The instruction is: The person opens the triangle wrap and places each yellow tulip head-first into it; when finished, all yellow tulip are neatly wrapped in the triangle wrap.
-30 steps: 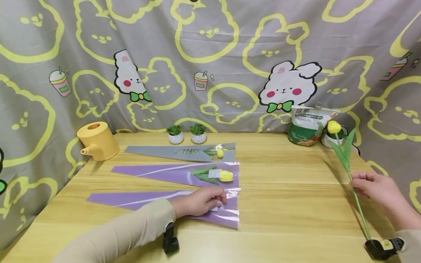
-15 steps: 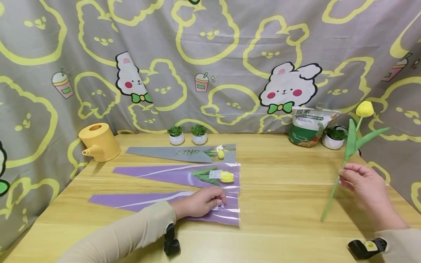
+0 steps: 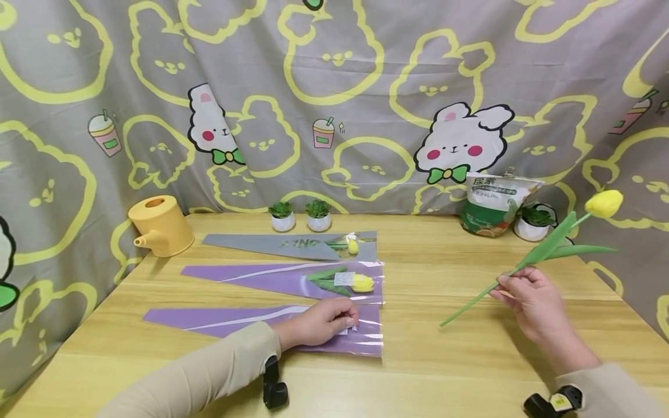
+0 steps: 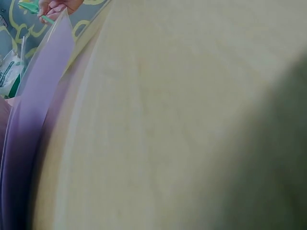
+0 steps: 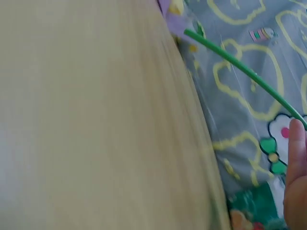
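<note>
Wood tbl below, half-closed R hand pinches tulip stem

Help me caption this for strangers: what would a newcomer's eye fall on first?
Probably the long-stemmed yellow tulip with green leaves, held slanted above the right side of the wooden table in the right grip. Next, perhaps, the grey fabric backdrop with yellow cartoon outlines behind the table, then two glossy, tapering purple sleeves at centre-left, the nearer partly hidden by the left grip.

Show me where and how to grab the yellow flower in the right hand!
Probably best by its bare lower stem, coming from the left: that thin end sticks out free past the right hand, while leaves and bloom fill the other end.
</note>
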Demonstrator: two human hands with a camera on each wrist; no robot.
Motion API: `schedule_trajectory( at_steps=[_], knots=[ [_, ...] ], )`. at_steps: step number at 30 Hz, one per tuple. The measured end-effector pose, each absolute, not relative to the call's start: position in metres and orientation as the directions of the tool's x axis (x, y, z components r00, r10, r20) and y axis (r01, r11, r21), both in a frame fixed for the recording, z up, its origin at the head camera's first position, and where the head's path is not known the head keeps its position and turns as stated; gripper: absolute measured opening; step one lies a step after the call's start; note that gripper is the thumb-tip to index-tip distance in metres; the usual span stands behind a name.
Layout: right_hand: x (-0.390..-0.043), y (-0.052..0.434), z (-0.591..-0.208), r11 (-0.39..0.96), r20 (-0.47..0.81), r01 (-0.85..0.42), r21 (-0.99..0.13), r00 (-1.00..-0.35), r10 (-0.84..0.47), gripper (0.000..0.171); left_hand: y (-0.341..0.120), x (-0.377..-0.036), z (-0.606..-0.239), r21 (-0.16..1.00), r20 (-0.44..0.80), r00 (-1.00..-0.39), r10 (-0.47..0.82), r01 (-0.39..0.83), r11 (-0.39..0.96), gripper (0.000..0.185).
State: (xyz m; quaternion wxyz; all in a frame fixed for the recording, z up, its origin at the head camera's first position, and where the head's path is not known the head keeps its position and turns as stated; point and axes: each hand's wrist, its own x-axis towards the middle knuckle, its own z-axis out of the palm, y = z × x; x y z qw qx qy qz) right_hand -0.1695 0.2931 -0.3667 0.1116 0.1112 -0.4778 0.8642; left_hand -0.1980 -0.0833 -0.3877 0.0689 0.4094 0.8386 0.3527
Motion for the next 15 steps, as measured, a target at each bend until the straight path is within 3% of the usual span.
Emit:
schedule_trajectory(
  at_steps=[15],
  knots=[
    [-0.161, 0.239, -0.379, -0.606, 0.264, -0.163, -0.779, -0.961, -0.08, 0.032, -0.085, -0.199, -0.388, 0.663, 0.167, -0.651, 0.741, 0.63, 0.405, 0.009]
  ],
)
